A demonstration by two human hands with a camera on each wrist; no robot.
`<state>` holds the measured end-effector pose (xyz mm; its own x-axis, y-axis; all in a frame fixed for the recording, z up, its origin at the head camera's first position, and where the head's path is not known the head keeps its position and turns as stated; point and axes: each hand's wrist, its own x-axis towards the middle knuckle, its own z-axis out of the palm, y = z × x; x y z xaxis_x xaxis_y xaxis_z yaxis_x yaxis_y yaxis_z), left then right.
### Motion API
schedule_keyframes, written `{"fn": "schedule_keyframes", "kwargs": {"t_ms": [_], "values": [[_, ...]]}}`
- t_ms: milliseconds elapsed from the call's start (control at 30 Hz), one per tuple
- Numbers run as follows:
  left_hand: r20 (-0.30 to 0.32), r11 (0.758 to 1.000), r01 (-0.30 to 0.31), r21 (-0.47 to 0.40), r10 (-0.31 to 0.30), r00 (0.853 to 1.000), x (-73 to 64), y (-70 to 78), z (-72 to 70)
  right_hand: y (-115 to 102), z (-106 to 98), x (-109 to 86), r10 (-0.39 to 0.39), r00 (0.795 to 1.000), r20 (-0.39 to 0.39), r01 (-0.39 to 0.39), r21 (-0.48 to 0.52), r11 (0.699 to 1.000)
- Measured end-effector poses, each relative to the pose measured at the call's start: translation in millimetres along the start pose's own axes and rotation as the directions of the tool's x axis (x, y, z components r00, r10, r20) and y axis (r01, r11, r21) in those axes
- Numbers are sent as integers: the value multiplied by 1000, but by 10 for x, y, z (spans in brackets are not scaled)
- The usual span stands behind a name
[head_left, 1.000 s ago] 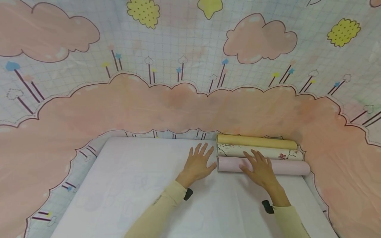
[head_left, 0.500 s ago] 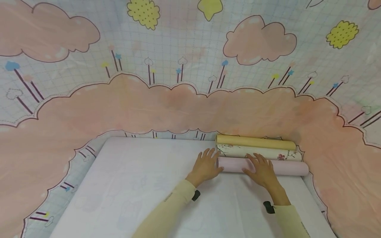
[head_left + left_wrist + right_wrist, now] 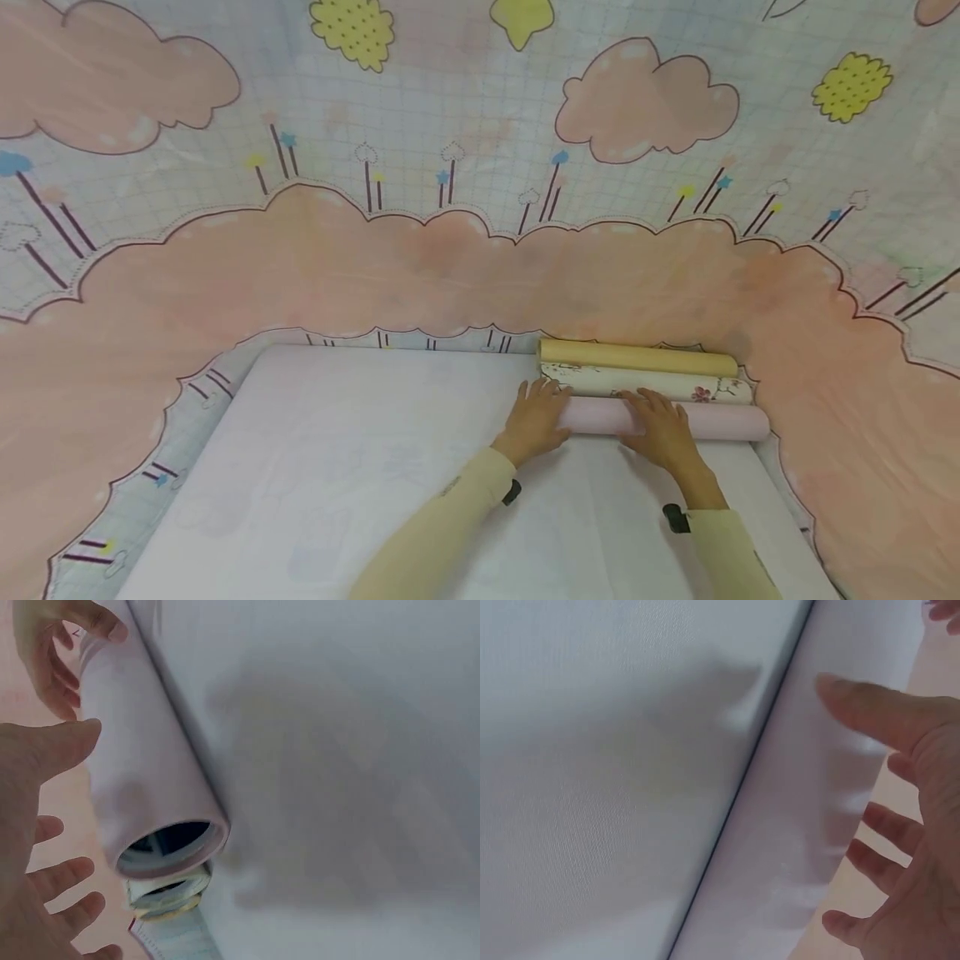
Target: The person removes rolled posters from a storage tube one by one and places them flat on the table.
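A pale pink roll (image 3: 727,422) lies across the far right of the white tabletop. My left hand (image 3: 532,421) is over its left end, fingers spread. In the left wrist view that hand (image 3: 15,825) has a gap between its fingers and the roll (image 3: 142,765), whose hollow end faces the camera. Around the roll's middle hovers my right hand (image 3: 660,429). The right wrist view shows this hand (image 3: 937,840) with thumb over the roll and fingers extended beyond its far side; contact is hard to tell. Behind lie a floral roll (image 3: 607,382) and a yellow roll (image 3: 637,357).
A white tabletop (image 3: 337,467) spreads out in front and to the left of the rolls. Cloud-patterned cloth (image 3: 450,275) surrounds it at the back and sides. The yellow roll lies along the back edge.
My left hand has moved right, from beside the rolls to over the pink roll's left end. The right hand has lowered slightly around the roll's middle. The rolls show no clear movement on the table.
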<state>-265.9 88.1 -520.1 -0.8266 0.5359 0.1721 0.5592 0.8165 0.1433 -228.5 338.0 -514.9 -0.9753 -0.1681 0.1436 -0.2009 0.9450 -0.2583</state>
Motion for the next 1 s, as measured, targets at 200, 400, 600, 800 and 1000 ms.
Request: {"fn": "schedule_keyframes", "kwargs": {"t_ms": [200,400,600,800,1000], "values": [[-31,999,-29,25,30,999,48,45,85,42,30,16,-8,1000,6,9,-32,999],[-36,998,-22,59,24,999,61,73,132,54,51,5,-9,1000,10,9,-51,999],[-56,998,-19,53,22,998,68,77,179,25,59,0,-9,1000,-10,8,-62,998],[-91,996,-59,72,65,994,59,91,200,55,77,0,8,1000,-8,-8,-94,996],[-102,995,-68,73,75,992,84,107,216,203,47,-25,56,998,17,-53,-114,992]]}}
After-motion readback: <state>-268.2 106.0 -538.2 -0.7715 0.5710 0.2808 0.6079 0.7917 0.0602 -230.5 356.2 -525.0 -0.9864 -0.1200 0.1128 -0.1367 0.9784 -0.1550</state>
